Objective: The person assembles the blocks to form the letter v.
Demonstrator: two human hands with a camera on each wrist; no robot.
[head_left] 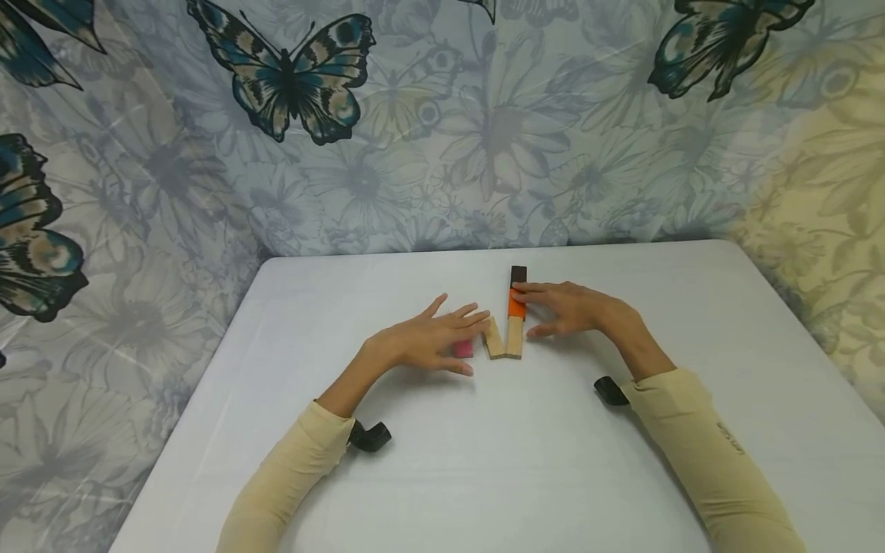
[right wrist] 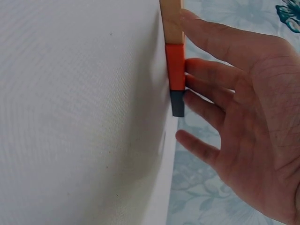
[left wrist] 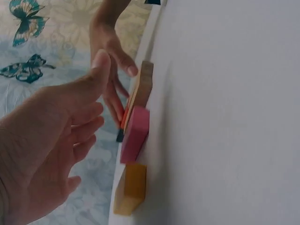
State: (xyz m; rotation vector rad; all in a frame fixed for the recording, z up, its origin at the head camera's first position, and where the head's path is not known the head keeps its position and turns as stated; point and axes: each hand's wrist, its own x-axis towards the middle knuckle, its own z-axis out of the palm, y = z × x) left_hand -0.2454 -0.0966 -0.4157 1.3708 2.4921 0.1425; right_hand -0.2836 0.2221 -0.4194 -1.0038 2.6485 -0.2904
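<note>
In the head view, a black block [head_left: 518, 273], an orange block [head_left: 516, 309] and a plain wooden block [head_left: 514, 339] form a straight row, end to end. Leaning away from that row's near end is a second wooden block [head_left: 494, 342]. My right hand [head_left: 574, 306] lies along the row's right side, its fingertips at the orange and black blocks and its thumb near the wooden one. With fingers spread, my left hand [head_left: 429, 338] hovers over a pink block [head_left: 463, 349] and partly hides it. A yellow block [left wrist: 131, 187] shows only in the left wrist view, beyond the pink one.
A white table [head_left: 525, 476] spreads under both arms. Behind it hangs a butterfly-and-flower patterned cloth [head_left: 484, 153]. Black wrist mounts [head_left: 371, 436] stick out from beneath both sleeves, close above the tabletop.
</note>
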